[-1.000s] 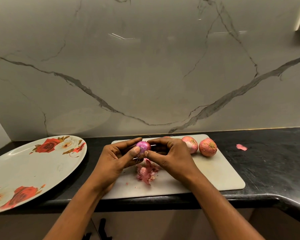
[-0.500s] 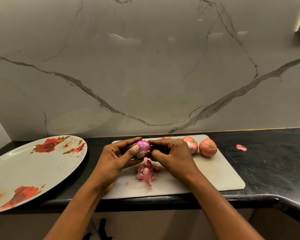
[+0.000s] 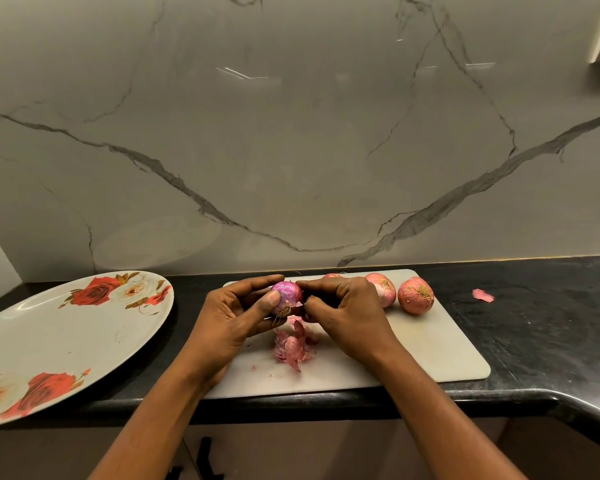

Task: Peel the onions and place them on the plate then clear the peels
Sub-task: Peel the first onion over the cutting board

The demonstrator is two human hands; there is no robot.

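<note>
Onion (image 3: 286, 294) is up off the cutting board (image 3: 430, 348), caught between both hands. My left hand (image 3: 232, 317) grips it, thumb on the near side. My right hand (image 3: 347, 313) pinches a flap of skin by the root. The root tuft points down and toward me, so the axis runs away toward the wall, tilted up. I'd strip from root to top. The plate (image 3: 49, 341) lies well off left, on my left hand's side. Peels (image 3: 293, 348) lie just below, and unpeeled onions (image 3: 415, 295) wait on the right.
</note>
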